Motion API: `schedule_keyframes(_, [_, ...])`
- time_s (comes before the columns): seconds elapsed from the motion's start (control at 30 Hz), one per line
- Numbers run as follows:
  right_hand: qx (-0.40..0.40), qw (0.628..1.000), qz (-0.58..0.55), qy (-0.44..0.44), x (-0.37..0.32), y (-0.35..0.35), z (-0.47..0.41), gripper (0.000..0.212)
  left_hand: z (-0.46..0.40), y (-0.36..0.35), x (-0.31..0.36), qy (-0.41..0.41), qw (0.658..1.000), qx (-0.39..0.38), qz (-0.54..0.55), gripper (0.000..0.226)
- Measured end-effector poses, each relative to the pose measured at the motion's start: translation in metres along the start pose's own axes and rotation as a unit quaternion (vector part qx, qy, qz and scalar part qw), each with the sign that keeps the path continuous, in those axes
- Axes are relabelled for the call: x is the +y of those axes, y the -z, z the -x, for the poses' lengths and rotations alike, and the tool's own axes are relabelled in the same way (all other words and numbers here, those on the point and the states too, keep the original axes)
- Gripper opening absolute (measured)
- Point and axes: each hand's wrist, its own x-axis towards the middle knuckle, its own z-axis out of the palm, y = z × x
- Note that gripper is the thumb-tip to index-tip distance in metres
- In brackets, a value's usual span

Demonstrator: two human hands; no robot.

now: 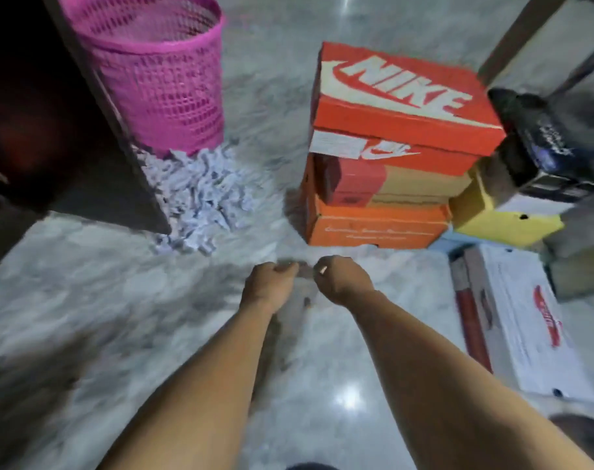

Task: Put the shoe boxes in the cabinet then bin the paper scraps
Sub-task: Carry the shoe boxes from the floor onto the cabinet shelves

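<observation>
A: We start with our left hand (270,283) and our right hand (344,279), both stretched out low over the marble floor (85,317), close together, nearly knuckle to knuckle.

B: Fingers on both are curled under into loose fists. We see nothing held in either, though the blur hides the fingertips.

A: Just beyond the hands stands the stack of shoe boxes. The orange box (376,228) sits on the floor at the bottom, a red and tan box (390,184) lies on it, and the orange Nike box (404,106) sits on top, turned a little askew.

B: To the right of that stack we have a yellow box (502,222) touching the orange one, with a dark box (543,147) tilted on top of it. Nearer to us on the right lies a white box (526,327) flat on the floor, with a red strip along its left edge.

A: Off to the left, the paper scraps (200,195) lie heaped on the floor, against the foot of the pink mesh bin (160,79) and beside the dark cabinet (51,130).

B: The bin stands upright just behind the heap, right by the cabinet's side panel. The scraps and the boxes are well apart, with bare floor between them.
</observation>
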Motion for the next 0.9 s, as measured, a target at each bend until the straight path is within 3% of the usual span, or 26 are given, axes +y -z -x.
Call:
schedule_keyframes(0.17, [0.151,0.977,-0.029,-0.147,0.143,0.069,0.056,0.029,0.039,-0.124,0.07,-0.062,0.991,-0.104,-0.06,0.049])
schedule_keyframes(0.3, [0.244,0.923,-0.085,-0.285,0.242,0.093,0.091,0.037,0.064,-0.207,0.094,-0.109,0.97,-0.173,-0.131,0.049])
schedule_keyframes(0.37, [0.242,0.895,-0.103,-0.359,0.283,0.096,0.104,0.047,0.071,-0.244,0.1,-0.111,0.961,-0.207,-0.143,0.047])
schedule_keyframes(0.4, [0.233,0.882,-0.121,-0.392,0.301,0.095,0.108,0.056,0.072,-0.261,0.099,-0.108,0.958,-0.218,-0.15,0.057])
schedule_keyframes(0.5, [0.161,0.858,-0.185,-0.451,0.34,0.081,0.12,0.103,0.08,-0.295,0.099,-0.088,0.956,-0.244,-0.14,0.068])
schedule_keyframes(0.57, [0.115,0.86,-0.215,-0.448,0.353,0.065,0.125,0.124,0.092,-0.308,0.099,-0.021,0.957,-0.278,-0.08,0.06])
schedule_keyframes(0.63, [0.087,0.87,-0.253,-0.414,0.366,0.049,0.122,0.124,0.102,-0.312,0.1,0.05,0.945,-0.323,-0.018,0.033])
schedule_keyframes(0.7, [0.081,0.875,-0.295,-0.374,0.375,0.037,0.117,0.121,0.101,-0.315,0.096,0.056,0.943,-0.328,0.015,0.033])
schedule_keyframes(0.8, [0.099,0.864,-0.367,-0.33,0.352,0.036,0.12,0.104,0.095,-0.302,0.086,0.04,0.956,-0.288,0.044,0.039])
schedule_keyframes(0.9, [0.056,0.891,-0.359,-0.272,0.302,0.039,0.122,0.077,0.085,-0.262,0.066,0.075,0.966,-0.241,0.049,0.051])
